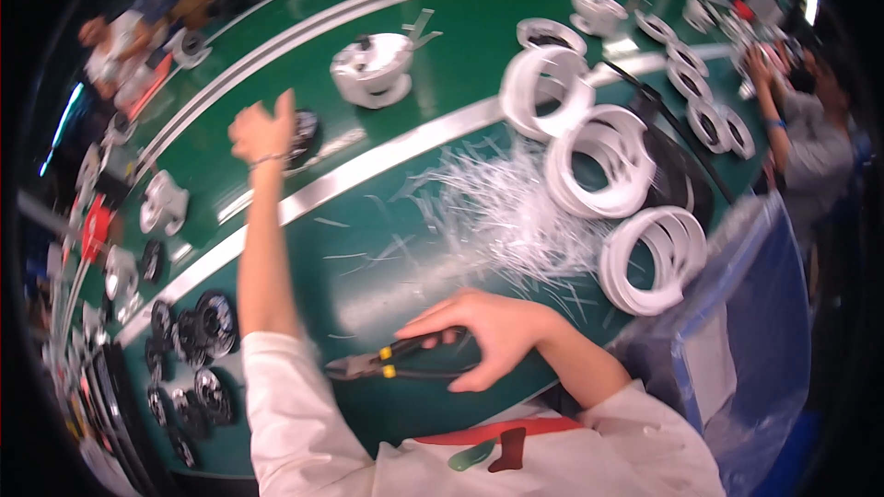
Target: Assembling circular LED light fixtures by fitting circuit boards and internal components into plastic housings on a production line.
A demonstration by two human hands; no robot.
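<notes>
- The right hand point(493, 336) is resting low on the green bench point(387, 258), its fingers point(433, 322) curling loosely over the black-and-yellow handles of a pair of metal side cutters point(391, 364) — the tool is lying flat on the bench, jaws pointing to the person's left.
- The left hand point(262, 132) is stretching far out across the bench, thumb up and fingers half open, holding nothing; it is hovering just beside a round black disc-shaped part point(304, 136) lying near the silver rail point(368, 170).
- A heap of thin white plastic trimmings point(502, 216) is lying between the right hand and the rings beyond it.
- Three stacks of white plastic rings point(599, 161) are standing to the right of the heap — one at the bench edge, two further back.
- A white round housing point(373, 69) is sitting beyond the silver rail, well apart from both hands.
- Black wheel-like parts point(198, 327) are crowding the bench at the person's left, close to the white sleeve point(285, 405).
- A blue plastic bag point(737, 331) is hanging at the right edge of the bench.
- Another person's hand point(760, 64) is working among more rings at the far right.
</notes>
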